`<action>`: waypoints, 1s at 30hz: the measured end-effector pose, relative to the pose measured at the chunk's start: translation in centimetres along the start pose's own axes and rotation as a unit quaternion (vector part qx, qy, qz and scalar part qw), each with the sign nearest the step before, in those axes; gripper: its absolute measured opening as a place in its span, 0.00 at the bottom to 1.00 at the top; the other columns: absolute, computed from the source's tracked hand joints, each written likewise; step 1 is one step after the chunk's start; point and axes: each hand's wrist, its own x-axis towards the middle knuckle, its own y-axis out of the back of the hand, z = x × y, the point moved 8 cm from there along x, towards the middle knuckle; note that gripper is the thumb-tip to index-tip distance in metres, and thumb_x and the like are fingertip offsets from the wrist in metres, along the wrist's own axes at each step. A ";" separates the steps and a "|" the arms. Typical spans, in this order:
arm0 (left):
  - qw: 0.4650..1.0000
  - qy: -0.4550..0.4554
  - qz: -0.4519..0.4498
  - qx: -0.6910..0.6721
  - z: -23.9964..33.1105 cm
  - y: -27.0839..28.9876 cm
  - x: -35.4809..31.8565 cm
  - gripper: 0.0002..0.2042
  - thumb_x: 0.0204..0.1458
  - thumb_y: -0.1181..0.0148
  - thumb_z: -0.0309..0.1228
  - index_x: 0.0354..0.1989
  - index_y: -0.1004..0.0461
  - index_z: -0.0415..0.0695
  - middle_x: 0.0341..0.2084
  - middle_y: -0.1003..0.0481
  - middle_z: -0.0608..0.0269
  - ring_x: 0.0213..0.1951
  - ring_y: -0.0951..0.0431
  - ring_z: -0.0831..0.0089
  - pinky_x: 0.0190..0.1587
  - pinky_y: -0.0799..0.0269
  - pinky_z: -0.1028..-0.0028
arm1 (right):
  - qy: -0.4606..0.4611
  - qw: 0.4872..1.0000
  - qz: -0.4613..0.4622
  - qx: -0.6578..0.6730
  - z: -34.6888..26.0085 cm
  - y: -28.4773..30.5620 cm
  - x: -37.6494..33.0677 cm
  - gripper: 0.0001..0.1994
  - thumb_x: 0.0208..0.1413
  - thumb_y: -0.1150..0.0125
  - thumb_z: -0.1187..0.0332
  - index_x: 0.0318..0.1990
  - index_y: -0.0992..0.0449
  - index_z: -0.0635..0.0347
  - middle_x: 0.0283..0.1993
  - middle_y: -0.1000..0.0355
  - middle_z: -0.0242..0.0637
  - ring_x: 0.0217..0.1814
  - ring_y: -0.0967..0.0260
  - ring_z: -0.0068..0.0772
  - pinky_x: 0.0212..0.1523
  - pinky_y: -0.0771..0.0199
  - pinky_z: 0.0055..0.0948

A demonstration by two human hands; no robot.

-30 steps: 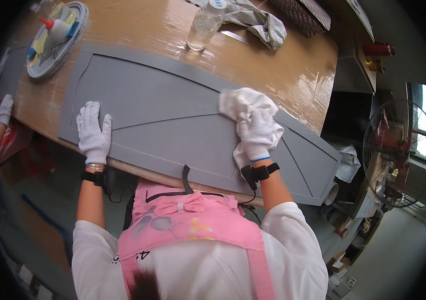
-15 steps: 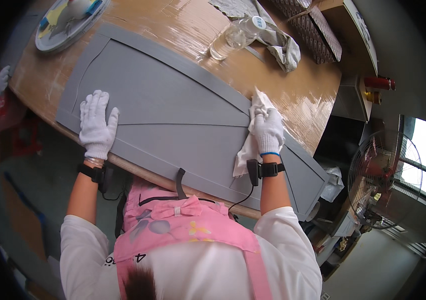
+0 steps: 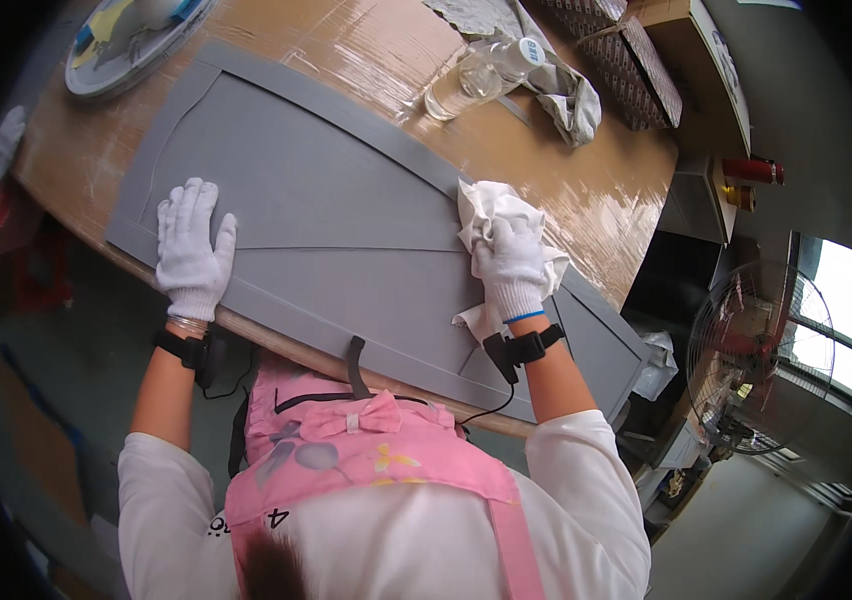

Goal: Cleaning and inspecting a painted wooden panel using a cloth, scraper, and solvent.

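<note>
A grey framed panel (image 3: 346, 190) with grooved lines lies aslant on the table before me. My left hand (image 3: 193, 250), in a white knit glove, rests flat on the panel's left part, its fingers stretched out and holding nothing. Toward the panel's right, my gloved right hand (image 3: 509, 262) is closed on a crumpled white cloth (image 3: 491, 203) and presses it against the surface. The cloth spreads past the fingers on both sides and over the panel's far edge. Black straps with small boxes sit on both my wrists.
The brown table (image 3: 276, 30) is wrapped in shiny film. On it are a clear bottle (image 3: 466, 85), a grey cloth (image 3: 571, 105) and a round grey lid (image 3: 121, 70). Patterned boxes (image 3: 636, 70) stand far right, a fan (image 3: 761, 355) beyond. Another person's gloved hand (image 3: 8, 140) shows at left.
My right hand has shifted left with the cloth, which is now bunched and spread wider around the fingers. My left hand stays in place on the panel.
</note>
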 end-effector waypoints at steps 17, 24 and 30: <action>1.000 -0.020 -0.012 -0.004 1.1 -0.4 0.7 0.22 0.54 0.39 0.34 0.59 0.30 0.46 0.61 0.32 0.53 0.64 0.36 0.52 0.69 0.46 0.55 | -0.213 0.965 0.120 -0.097 14.4 1.5 -5.2 0.14 0.52 0.38 0.59 0.38 0.30 0.59 0.36 0.29 0.48 0.39 0.30 0.52 0.42 0.30 0.48; 1.000 -0.024 -0.010 0.017 0.6 0.0 0.1 0.22 0.54 0.39 0.33 0.59 0.30 0.44 0.60 0.31 0.53 0.63 0.35 0.52 0.68 0.45 0.55 | 0.001 0.988 -0.152 0.015 3.1 -2.4 -18.8 0.13 0.51 0.37 0.57 0.36 0.29 0.54 0.33 0.30 0.43 0.37 0.29 0.48 0.39 0.30 0.46; 0.998 -0.051 -0.018 0.015 1.3 -0.6 0.5 0.21 0.57 0.42 0.32 0.59 0.30 0.44 0.59 0.31 0.51 0.63 0.35 0.52 0.69 0.46 0.55 | -0.170 0.981 0.087 -0.032 13.2 0.5 -6.2 0.16 0.58 0.42 0.55 0.39 0.28 0.61 0.34 0.28 0.49 0.33 0.29 0.54 0.35 0.30 0.48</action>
